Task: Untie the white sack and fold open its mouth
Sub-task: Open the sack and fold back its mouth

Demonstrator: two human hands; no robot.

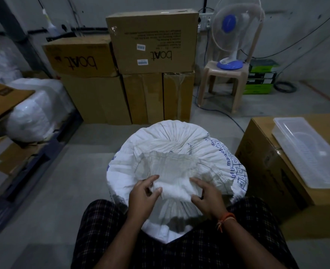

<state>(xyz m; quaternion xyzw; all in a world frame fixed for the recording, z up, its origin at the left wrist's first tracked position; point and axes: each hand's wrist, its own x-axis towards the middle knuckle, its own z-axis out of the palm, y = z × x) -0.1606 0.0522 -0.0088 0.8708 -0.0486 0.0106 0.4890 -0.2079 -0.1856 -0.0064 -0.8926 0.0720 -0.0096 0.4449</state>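
Observation:
A full white woven sack [160, 140] with blue print on its right side stands upright on the floor between my knees. Its gathered mouth [172, 167] lies crumpled and flattened across the top, pleats fanning out around it. My left hand [143, 195] pinches the near left edge of this bunched fabric between thumb and fingers. My right hand [207, 197], with an orange thread at the wrist, grips the near right edge of the same fold. I cannot make out any tie or string.
Stacked cardboard boxes [152, 41] stand behind the sack. At the back right a blue and white fan [232, 35] sits on a beige plastic stool [224, 82]. A carton at right carries a clear plastic tray [307, 152]. White bags [38, 105] and flattened cardboard lie at left.

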